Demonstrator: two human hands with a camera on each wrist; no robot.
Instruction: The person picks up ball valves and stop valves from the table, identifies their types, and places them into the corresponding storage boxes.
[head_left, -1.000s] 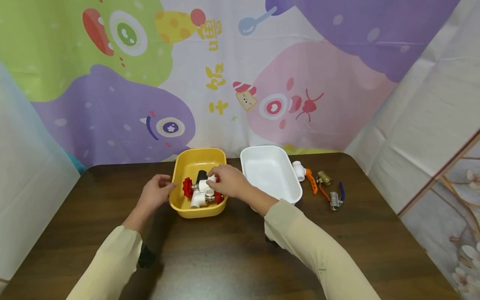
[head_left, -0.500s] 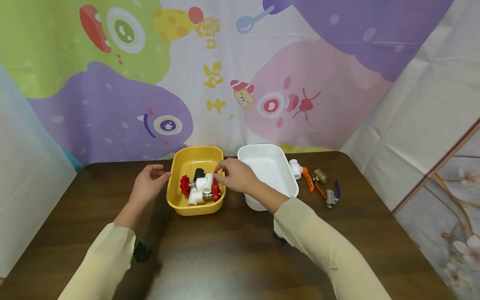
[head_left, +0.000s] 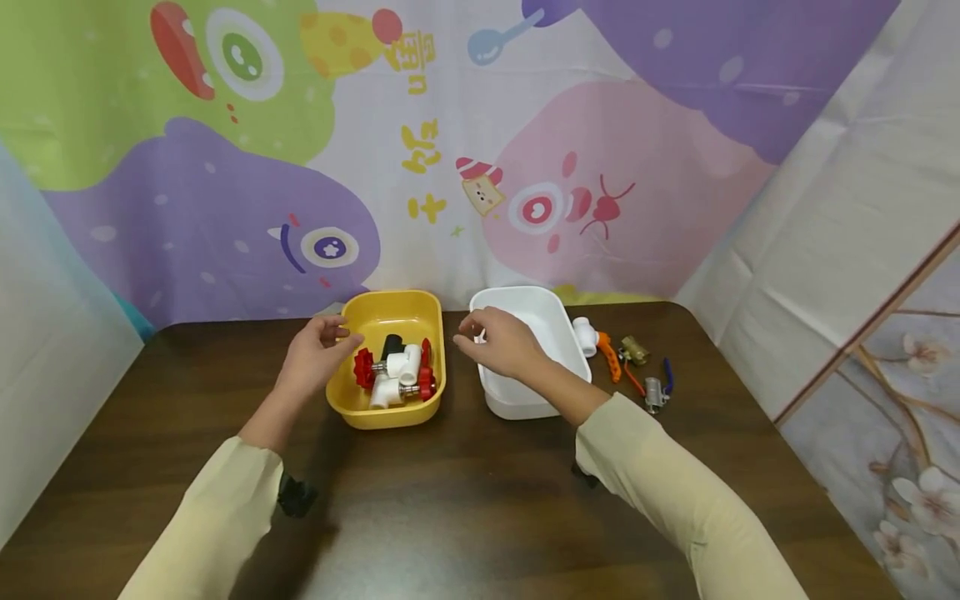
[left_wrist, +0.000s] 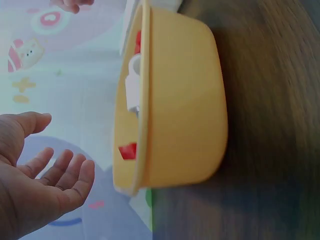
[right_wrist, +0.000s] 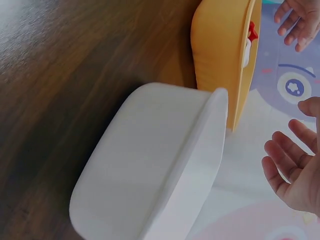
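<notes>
Your left hand (head_left: 315,352) and right hand (head_left: 506,342) hover empty, thumbs apart from fingers, near the yellow tub (head_left: 386,420) and white tub (head_left: 525,408); presumably between transfers, next pinch a red-wheeled valve (head_left: 409,365).

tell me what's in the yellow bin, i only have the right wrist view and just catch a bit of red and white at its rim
Observer: The head view shows white pipe fittings with red handwheels in the yellow bin, and a black part behind them.
Operator: anything to the right of the white bin
Observer: Yes, a white valve with an orange handle, a brass valve with a red handle and a silver valve with a blue handle.
Operator: which of those sits closest to the white bin
Observer: The white valve, close by the bin's right side; whether it touches the wall, I can't tell.
</notes>
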